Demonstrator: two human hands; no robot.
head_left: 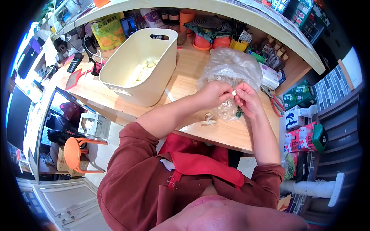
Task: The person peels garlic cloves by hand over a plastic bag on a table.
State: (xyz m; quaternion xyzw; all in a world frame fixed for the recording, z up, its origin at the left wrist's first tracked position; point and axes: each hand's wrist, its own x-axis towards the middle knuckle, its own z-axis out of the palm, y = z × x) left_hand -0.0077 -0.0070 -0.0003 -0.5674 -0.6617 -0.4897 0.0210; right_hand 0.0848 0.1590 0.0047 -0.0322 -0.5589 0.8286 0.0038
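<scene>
A small pale garlic clove [234,92] is pinched between the fingertips of both hands above the desk. My left hand [215,94] is curled closed, its fingertips meeting the clove from the left. From the other side, my right hand [248,101] grips it between thumb and fingers. Just beyond and beneath the hands lies a clear plastic bag [231,63], its contents partly hidden by the crumpled film. Pale peelings [209,119] lie on the wood below my left wrist. Inside the cream-coloured bin [158,73] at the left are several peeled cloves [145,70].
Red-handled scissors [276,104] lie at the desk's right side. A red dustpan-like scoop [74,79] and a black remote [75,62] sit on the left. Pots, pouches and bottles line the back under a raised shelf [231,11]. An orange stool [73,154] stands on the floor.
</scene>
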